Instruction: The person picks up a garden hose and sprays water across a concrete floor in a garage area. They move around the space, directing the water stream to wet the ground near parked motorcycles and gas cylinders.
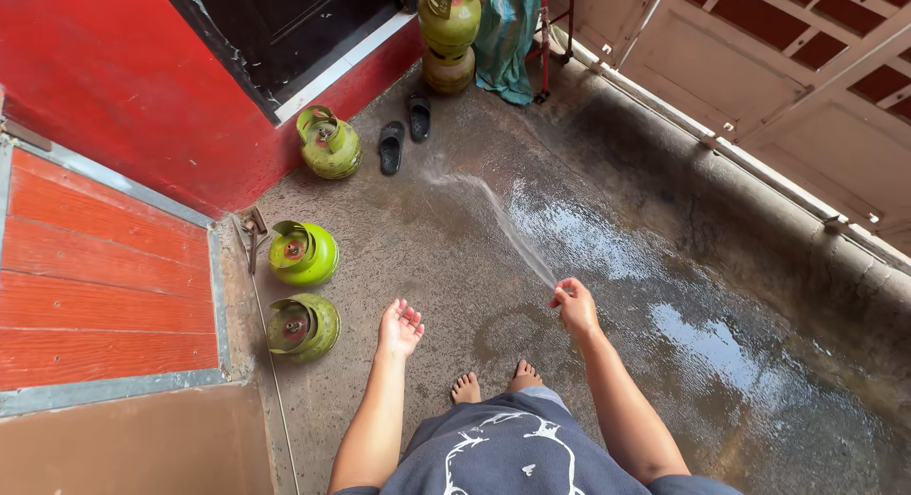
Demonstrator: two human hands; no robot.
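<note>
My right hand [575, 307] is out in front of me with its fingers pinched shut around a small water nozzle that is mostly hidden in the fingers. A thin jet of water [508, 231] shoots from it up and to the left onto the concrete floor [446, 267]. My left hand [399, 328] is open, palm up, fingers apart, holding nothing. It hovers just right of a green gas cylinder [304, 327]. My bare feet [466, 389] stand on the floor below both hands.
Two more green cylinders [304, 254] [329, 142] stand along the red wall [114, 77], and two are stacked [449, 20] at the back. Dark sandals [391, 146], a teal cloth [503, 39], a wet patch [607, 239] and a cream gate [797, 77] are also in view.
</note>
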